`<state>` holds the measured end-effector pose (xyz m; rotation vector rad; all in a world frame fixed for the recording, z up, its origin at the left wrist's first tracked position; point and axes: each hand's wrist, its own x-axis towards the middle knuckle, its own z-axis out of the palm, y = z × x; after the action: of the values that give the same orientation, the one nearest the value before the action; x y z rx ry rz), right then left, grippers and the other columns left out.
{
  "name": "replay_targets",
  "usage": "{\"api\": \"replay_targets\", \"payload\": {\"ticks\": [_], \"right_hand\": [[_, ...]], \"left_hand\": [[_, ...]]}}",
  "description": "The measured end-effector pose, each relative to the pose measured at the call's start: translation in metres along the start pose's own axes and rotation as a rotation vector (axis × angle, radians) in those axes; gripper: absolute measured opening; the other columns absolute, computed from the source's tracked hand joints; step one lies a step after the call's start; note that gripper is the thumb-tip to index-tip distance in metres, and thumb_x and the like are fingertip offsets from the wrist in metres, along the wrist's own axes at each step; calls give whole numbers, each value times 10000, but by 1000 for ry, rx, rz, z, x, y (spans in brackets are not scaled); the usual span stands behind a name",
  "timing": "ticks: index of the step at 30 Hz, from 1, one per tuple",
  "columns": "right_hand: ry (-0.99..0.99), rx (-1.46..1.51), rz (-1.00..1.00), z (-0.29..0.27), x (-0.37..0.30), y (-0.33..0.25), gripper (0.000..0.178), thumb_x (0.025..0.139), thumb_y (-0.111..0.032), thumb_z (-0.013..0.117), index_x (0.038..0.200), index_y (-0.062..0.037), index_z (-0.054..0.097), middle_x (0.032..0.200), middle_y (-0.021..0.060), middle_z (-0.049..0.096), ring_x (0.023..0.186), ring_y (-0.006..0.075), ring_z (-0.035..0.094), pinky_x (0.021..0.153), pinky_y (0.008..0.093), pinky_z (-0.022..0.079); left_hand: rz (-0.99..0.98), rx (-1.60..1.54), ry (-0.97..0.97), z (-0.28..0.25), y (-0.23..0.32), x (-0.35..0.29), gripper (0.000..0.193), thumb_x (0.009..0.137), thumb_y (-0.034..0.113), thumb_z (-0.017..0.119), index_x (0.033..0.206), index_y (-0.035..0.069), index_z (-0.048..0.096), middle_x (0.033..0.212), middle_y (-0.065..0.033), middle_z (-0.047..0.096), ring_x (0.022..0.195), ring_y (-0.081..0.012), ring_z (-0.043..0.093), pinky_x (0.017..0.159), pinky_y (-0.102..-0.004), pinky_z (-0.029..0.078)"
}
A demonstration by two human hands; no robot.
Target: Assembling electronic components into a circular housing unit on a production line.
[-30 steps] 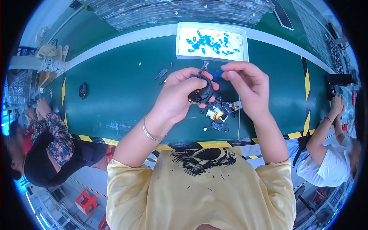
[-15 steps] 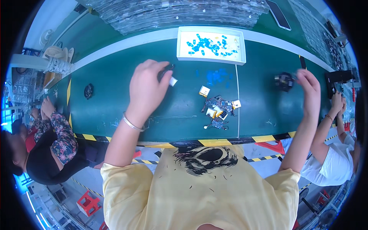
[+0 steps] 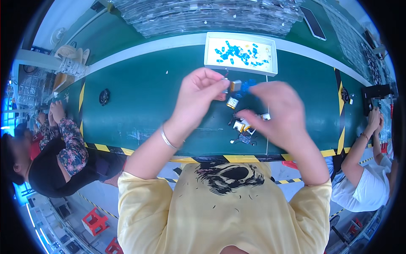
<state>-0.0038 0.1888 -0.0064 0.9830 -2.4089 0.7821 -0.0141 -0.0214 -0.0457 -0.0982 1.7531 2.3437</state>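
My left hand (image 3: 198,92) is closed in a pinch above the middle of the green table. At its fingertips is a small silver pouch battery (image 3: 236,85) with a yellowish edge; a dark wire end shows above the fingers. My right hand (image 3: 282,111), smeared by motion, hovers just right of it, thumb and fingers apart and nothing visible between them. Under and beside the right hand lies a cluster of small circuit boards (image 3: 244,139) with wires and batteries, partly hidden. Another pouch battery (image 3: 232,103) lies just beyond that cluster. Behind the fingers are blue pieces (image 3: 248,84).
A white tray (image 3: 241,71) with several small blue parts stands at the far side. Round black parts lie at the left (image 3: 104,97) and at the right striped tape (image 3: 346,95). Stacked clear plastic trays (image 3: 203,17) and a phone (image 3: 313,23) are behind. People sit on both sides.
My right hand has come back to the middle without the black round part, which now lies at the right by the tape. My left hand has moved right, toward the blue pieces.
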Motion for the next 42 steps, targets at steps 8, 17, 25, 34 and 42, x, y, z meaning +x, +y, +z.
{"api": "replay_targets", "payload": {"ticks": [8, 17, 25, 34, 42], "right_hand": [[82, 218, -70, 37, 14, -5, 206, 694, -1, 706, 882, -41, 632, 836, 98, 651, 735, 269, 645, 656, 343, 528], [119, 1219, 465, 38, -4, 21, 133, 863, 102, 564, 974, 40, 604, 906, 103, 652, 855, 189, 678, 775, 293, 552], [191, 1222, 607, 37, 3, 19, 70, 903, -68, 473, 916, -28, 529, 814, 131, 660, 788, 251, 675, 768, 362, 533], [176, 1476, 645, 31, 2, 25, 166, 885, 31, 531, 1038, -27, 506, 782, 136, 675, 739, 217, 687, 695, 313, 570], [59, 1146, 642, 14, 6, 24, 124, 848, 50, 630, 969, 29, 607, 886, 124, 690, 826, 168, 686, 731, 253, 551]], "left_hand": [[-196, -216, -34, -12, 19, -45, 186, 940, 169, 589, 1024, 9, 636, 939, -91, 688, 848, -165, 665, 790, -288, 529], [260, 1800, 1160, -276, 33, -70, 382, 823, 268, 664, 1046, -41, 639, 982, -214, 660, 912, -375, 628, 842, -431, 487], [235, 776, 603, -186, 32, -25, 134, 789, 39, 688, 883, -26, 618, 776, -98, 671, 712, -144, 644, 640, -266, 509], [-212, 116, -259, -5, 19, 8, 101, 824, -19, 612, 919, 0, 584, 825, -38, 630, 729, -99, 646, 578, -208, 513], [-16, 247, -214, 1, -7, 8, 111, 813, -42, 584, 911, -5, 548, 775, -29, 604, 659, -89, 626, 550, -220, 483]]}}
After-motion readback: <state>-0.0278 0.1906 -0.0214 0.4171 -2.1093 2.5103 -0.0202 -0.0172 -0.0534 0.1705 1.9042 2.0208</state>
